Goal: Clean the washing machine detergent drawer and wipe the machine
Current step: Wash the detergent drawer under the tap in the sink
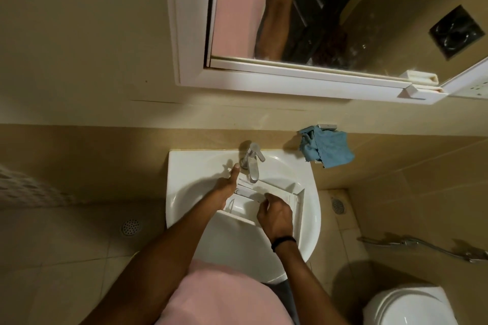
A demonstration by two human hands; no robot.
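Note:
The white detergent drawer (pixel 286 194) lies in the white sink (pixel 190 163), under the chrome tap (pixel 252 163). My left hand (pixel 228 182) grips the drawer's left end, thumb pointing up toward the tap's base. Over the middle compartments, my right hand (pixel 274 215) has its fingers curled down into the drawer; whether they hold anything is hidden. A blue cloth (pixel 327 149) hangs on the wall holder to the right of the tap. No washing machine is in view.
A white-framed mirror cabinet (pixel 290 82) hangs on the wall above the sink. A toilet (pixel 412 306) stands at the lower right, with a spray hose (pixel 422 245) on the wall above it. Floor drains (pixel 130 227) sit on the tiles.

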